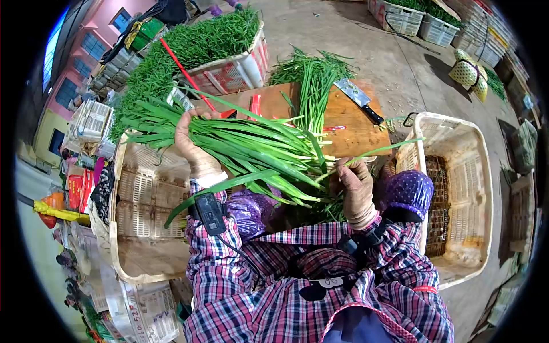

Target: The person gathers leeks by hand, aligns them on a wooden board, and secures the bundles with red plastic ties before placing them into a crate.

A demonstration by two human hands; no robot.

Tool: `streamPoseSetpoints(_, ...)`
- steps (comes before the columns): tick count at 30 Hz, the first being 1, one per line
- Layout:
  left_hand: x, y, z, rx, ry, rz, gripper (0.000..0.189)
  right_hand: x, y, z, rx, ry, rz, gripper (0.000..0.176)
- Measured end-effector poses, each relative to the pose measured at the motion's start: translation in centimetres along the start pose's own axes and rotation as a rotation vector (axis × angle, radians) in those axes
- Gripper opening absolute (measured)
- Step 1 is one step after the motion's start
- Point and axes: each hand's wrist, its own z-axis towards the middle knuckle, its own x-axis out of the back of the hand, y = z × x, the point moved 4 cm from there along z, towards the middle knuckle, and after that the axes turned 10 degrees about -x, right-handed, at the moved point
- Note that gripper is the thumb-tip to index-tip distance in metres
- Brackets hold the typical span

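1. While the green bunch [257,151] spans center frame, left hand [193,147] grasps it near its leafy end; pale ends point right.
2. Right hand [357,191], just beside those ends, pinches one long leaf [392,147].
3. Upper center: wooden board [354,134], cleaver [353,92], more stalks [311,94].
4. Crates: left [150,260] and right [466,200] of frame.

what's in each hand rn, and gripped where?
Left hand: greens, grip around the leafy part, away from the pale ends. Right hand: looks to pinch one stalk; exact contact hidden by the fingers.
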Motion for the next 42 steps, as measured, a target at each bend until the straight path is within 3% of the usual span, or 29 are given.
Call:
streamPoseSetpoints(4, 0.2, 0.2, -0.4, -0.046, 0.094, 0.052, 0.026, 1.5, -0.7, -0.4, 0.061, 0.080, 0.061, 0.017)
streamPoseSetpoints(6, 0.8, 0.5, 0.0, -0.098, -0.097, 0.088, 0.030, 3.0, -2.3, -1.1, 0.108, 0.108, 0.056, 0.017)
streamPoseSetpoints(7, 1.3, 0.4, 0.1, -0.177, -0.190, 0.025, 0.031, 4.1, -3.9, -1.9, 0.149, 0.158, 0.023, 0.016)
streamPoseSetpoints(8, 3.7, 0.9, 1.5, -0.598, -0.350, 0.434, 0.034, 5.4, -5.7, -2.9, 0.190, 0.225, -0.012, 0.015)
streamPoseSetpoints(9, 2.5, 1.4, 2.1, -0.026, -0.407, 0.297, 0.034, 7.1, -7.9, -4.7, 0.207, 0.322, -0.038, 0.013)
streamPoseSetpoints(10, 1.6, 2.1, 1.5, 0.535, -0.343, 0.223, 0.035, 9.2, -9.8, -6.7, 0.218, 0.427, -0.073, 0.012)
streamPoseSetpoints(11, 0.5, 1.9, -0.1, 0.510, -0.673, 0.173, 0.037, 11.9, -11.3, -9.0, 0.311, 0.534, -0.095, 0.011)
streamPoseSetpoints(13, 0.0, 1.0, -1.3, 0.478, -0.821, 0.003, 0.034, 16.8, -13.3, -15.1, 0.451, 0.764, -0.205, 0.010)
streamPoseSetpoints(15, 0.5, 0.6, -0.8, 0.482, -0.794, -0.161, 0.032, 23.2, -14.2, -23.3, 0.546, 1.064, -0.391, 0.011)
streamPoseSetpoints(17, 0.9, 0.0, 0.4, 0.492, -0.774, -0.246, 0.030, 28.8, -12.1, -32.3, 0.536, 1.286, -0.339, 0.011)
streamPoseSetpoints(19, 1.8, -1.0, 1.7, 0.437, -0.629, -0.170, 0.027, 32.7, -7.7, -39.1, 0.412, 1.566, -0.267, 0.012)
streamPoseSetpoints(21, 2.0, -1.5, 3.2, 0.227, -0.369, 0.027, 0.027, 34.8, -0.8, -46.7, 0.291, 1.740, -0.209, 0.014)
streamPoseSetpoints(22, 1.4, -2.1, 3.0, 0.245, -0.375, 0.021, 0.027, 35.1, 3.2, -49.8, 0.197, 1.790, -0.107, 0.015)
streamPoseSetpoints(24, -1.0, -2.9, 1.0, 0.612, -0.759, -0.374, 0.024, 33.1, 10.9, -54.0, -0.017, 1.831, 0.052, 0.014)
streamPoseSetpoints(25, -1.3, -3.2, 1.0, 0.616, -0.762, -0.369, 0.024, 32.1, 15.0, -55.6, -0.127, 1.869, 0.179, 0.014)
streamPoseSetpoints(26, -1.6, -3.6, 1.1, 0.608, -0.771, -0.396, 0.024, 30.8, 18.8, -57.3, -0.173, 1.842, 0.149, 0.010)
streamPoseSetpoints(27, -1.5, -3.8, 1.5, 0.592, -0.780, -0.425, 0.023, 29.0, 21.3, -58.2, -0.427, 1.818, 0.060, 0.011)
streamPoseSetpoints(28, 1.9, -4.2, 5.9, 0.386, -0.522, -0.099, 0.023, 26.7, 23.2, -57.7, -0.540, 1.829, 0.114, 0.013)
streamPoseSetpoints(29, 1.6, -4.2, 5.4, 0.374, -0.502, -0.032, 0.025, 25.8, 25.9, -57.8, -0.623, 1.792, 0.078, 0.015)
streamPoseSetpoints(33, -4.1, -4.0, -1.1, 0.173, -0.388, 0.186, 0.023, 25.9, 32.9, -58.9, -0.771, 1.670, -0.021, 0.023)
streamPoseSetpoints(34, -3.6, -4.3, -0.1, 0.082, -0.416, 0.122, 0.021, 27.0, 33.5, -59.2, -0.777, 1.657, -0.025, 0.025)
streamPoseSetpoints(35, -2.8, -5.0, 1.0, 0.146, -0.319, 0.115, 0.018, 28.5, 33.8, -59.6, -0.784, 1.654, -0.032, 0.027)
streamPoseSetpoints(36, -4.0, -5.3, 0.1, 0.160, -0.398, 0.004, 0.017, 31.4, 33.8, -60.5, -0.771, 1.654, -0.043, 0.029)
streamPoseSetpoints(38, -4.5, -5.2, -0.6, 0.088, -0.323, 0.008, 0.020, 37.0, 32.7, -59.0, -0.662, 1.666, -0.042, 0.033)
streamPoseSetpoints(39, -3.9, -5.6, -0.5, 0.152, -0.324, -0.086, 0.020, 41.6, 31.8, -59.4, -0.574, 1.671, -0.043, 0.035)
streamPoseSetpoints(41, -4.3, -5.5, -0.5, 0.259, -0.324, -0.204, 0.020, 49.2, 27.3, -57.0, -0.257, 1.633, -0.036, 0.039)
streamPoseSetpoints(42, -5.3, -5.0, -1.5, 0.290, -0.330, -0.219, 0.020, 49.3, 19.9, -54.3, -0.196, 1.449, -0.027, 0.038)
